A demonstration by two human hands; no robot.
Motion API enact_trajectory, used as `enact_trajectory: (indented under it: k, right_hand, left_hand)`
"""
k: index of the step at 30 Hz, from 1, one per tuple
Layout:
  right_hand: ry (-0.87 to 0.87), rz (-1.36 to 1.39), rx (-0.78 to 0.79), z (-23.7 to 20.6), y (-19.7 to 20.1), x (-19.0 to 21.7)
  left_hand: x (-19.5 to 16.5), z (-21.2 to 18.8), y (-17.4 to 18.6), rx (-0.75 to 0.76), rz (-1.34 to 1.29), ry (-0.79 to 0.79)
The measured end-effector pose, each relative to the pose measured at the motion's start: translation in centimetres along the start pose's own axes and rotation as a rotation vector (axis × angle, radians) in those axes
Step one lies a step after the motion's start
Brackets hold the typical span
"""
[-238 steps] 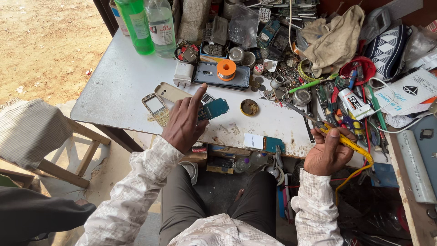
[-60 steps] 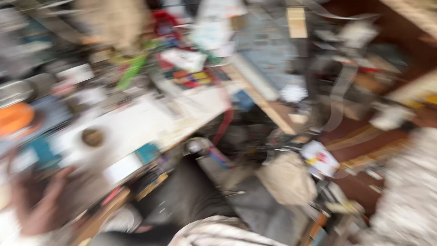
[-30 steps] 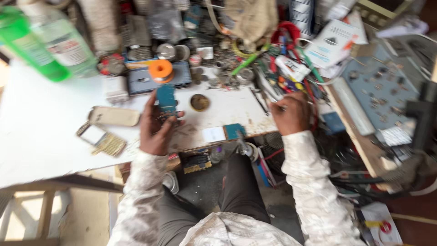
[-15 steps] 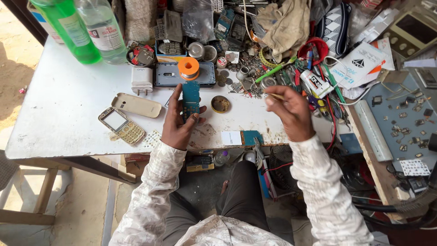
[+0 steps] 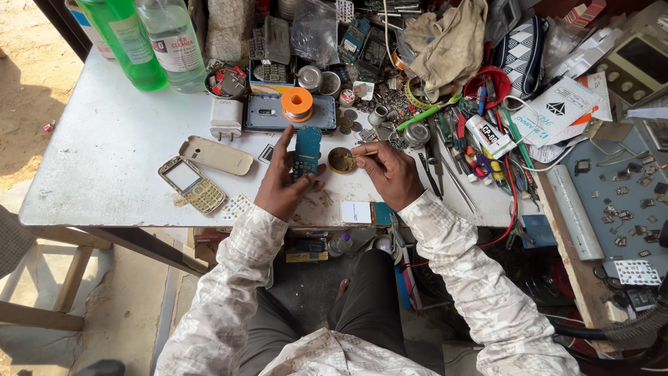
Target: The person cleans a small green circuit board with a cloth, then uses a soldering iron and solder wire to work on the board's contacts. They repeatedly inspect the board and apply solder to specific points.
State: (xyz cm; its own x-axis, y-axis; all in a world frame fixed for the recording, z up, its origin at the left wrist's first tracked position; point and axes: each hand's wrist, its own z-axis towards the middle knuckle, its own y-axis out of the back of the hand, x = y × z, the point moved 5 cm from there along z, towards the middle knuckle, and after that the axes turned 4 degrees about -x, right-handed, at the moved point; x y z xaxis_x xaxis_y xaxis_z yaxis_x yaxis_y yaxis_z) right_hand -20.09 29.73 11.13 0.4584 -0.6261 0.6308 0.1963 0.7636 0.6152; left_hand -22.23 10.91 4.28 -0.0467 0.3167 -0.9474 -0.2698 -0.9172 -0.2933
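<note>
The left hand (image 5: pixel 282 188) is clamped on a teal circuit board (image 5: pixel 306 152), thumb on one edge and fingers behind, holding it upright just above the white table (image 5: pixel 104 160). The right hand (image 5: pixel 393 174) is closed around a thin tool (image 5: pixel 365 153); its tip reaches into a small round tin (image 5: pixel 341 160) that sits on the table just beside the board. What the tin contains cannot be made out, possibly a paste.

Compared with half a second ago, the right hand has dropped from a raised position above the tool clutter to the tin, and the two hands now stand close together rather than apart. The left hand keeps the same grip on the board, in nearly the same spot.

Behind the board lie a grey phone back (image 5: pixel 289 115) carrying an orange solder spool (image 5: pixel 297 104), with a white charger (image 5: pixel 225 118) to its left. Further left rest a beige phone cover (image 5: pixel 216 154) and a keypad phone front (image 5: pixel 191 184), unmoved. A green bottle (image 5: pixel 129 42) and a clear bottle (image 5: pixel 170 42) stand at the far edge. To the right, a heap of pens, tweezers and cables (image 5: pixel 473 132) spreads near a folded cloth (image 5: pixel 449 45).
</note>
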Motion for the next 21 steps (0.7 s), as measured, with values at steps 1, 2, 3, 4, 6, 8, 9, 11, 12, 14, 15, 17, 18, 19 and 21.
enact_trajectory:
  k: [1,2,3,4,6,8,9,11,12,14,15,17,18,19,21]
  right_hand:
    - [0.059,0.011,-0.011,0.04,-0.02,0.28]
    - [0.117,0.022,-0.022,0.08,-0.03,0.55]
    - [0.176,0.033,-0.032,0.12,-0.03,0.82]
    - [0.177,0.019,-0.033,0.17,-0.09,0.79]
    - [0.178,-0.009,-0.036,0.24,-0.18,0.73]
    - [0.243,-0.034,-0.047,0.18,-0.22,0.97]
    - [0.276,-0.046,-0.052,0.13,-0.27,1.09]
    - [0.247,-0.043,-0.04,0.17,-0.45,0.88]
    - [0.233,-0.042,-0.034,0.18,-0.53,0.78]
    - [0.248,-0.033,-0.038,0.22,-0.61,0.89]
    - [0.256,-0.028,-0.04,0.24,-0.66,0.94]
    - [0.244,-0.043,-0.035,0.3,-0.81,0.88]
    - [0.237,-0.05,-0.032,0.33,-0.88,0.88]
    - [0.254,-0.064,-0.033,0.3,-0.92,0.99]
    - [0.286,-0.093,-0.037,0.24,-0.97,1.18]
  left_hand:
    - [-0.06,0.09,-0.18,0.006,0.01,0.017]
    - [-0.21,0.18,-0.38,0.008,0.011,0.011]
    - [-0.34,0.27,-0.57,0.011,0.012,0.006]
    - [-0.46,0.35,-0.73,0.014,0.013,0.0]
    - [-0.46,0.41,-0.84,0.006,0.016,0.027]
    - [-0.5,0.39,-0.83,0.005,0.013,0.037]
    - [-0.55,0.35,-0.77,0.006,0.009,0.033]
    - [-0.62,0.26,-0.63,0.01,0.016,0.027]
    - [-0.65,0.23,-0.57,0.012,0.025,0.024]
    - [-0.7,0.23,-0.5,0.017,0.028,0.021]
    - [-0.71,0.24,-0.48,0.02,0.022,0.021]
    - [-0.76,0.29,-0.43,0.019,0.016,0.02]
    - [-0.78,0.32,-0.4,0.018,0.017,0.019]
    - [-0.8,0.35,-0.38,0.016,0.018,0.019]
    - [-0.83,0.39,-0.34,0.016,0.009,0.021]
